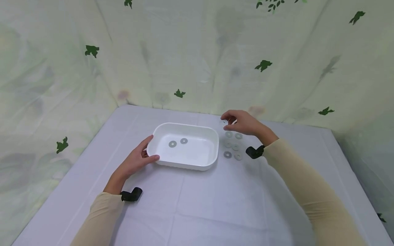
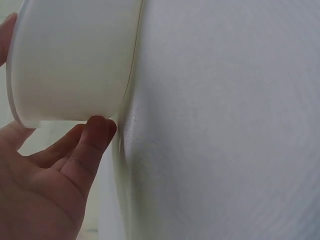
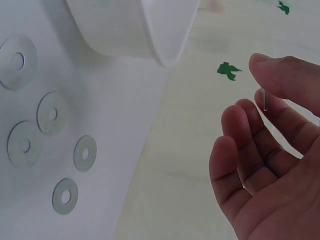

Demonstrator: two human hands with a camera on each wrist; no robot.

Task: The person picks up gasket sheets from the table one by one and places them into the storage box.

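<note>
My left hand (image 1: pixel 135 161) grips the left end of a white plastic tray (image 1: pixel 181 165), thumb over the rim and fingers at the outer wall. In the left wrist view the fingertips (image 2: pixel 95 127) touch the underside edge of the tray wall. Two flat metal washers (image 1: pixel 170 145) lie on the tray floor. Above the table, right of the tray's far corner, my right hand (image 1: pixel 244 123) pinches one washer (image 3: pixel 265 101) between thumb and index finger, seen edge-on in the right wrist view. Below that hand several more washers (image 1: pixel 227 155) lie in two rough columns on the cloth.
A pale white cloth (image 1: pixel 197 208) covers the table. Behind it hangs a light curtain (image 1: pixel 197 54) with green leaf-like patches, meeting the table's far edge close behind the tray. Black wrist cameras (image 1: pixel 131 194) sit on both forearms.
</note>
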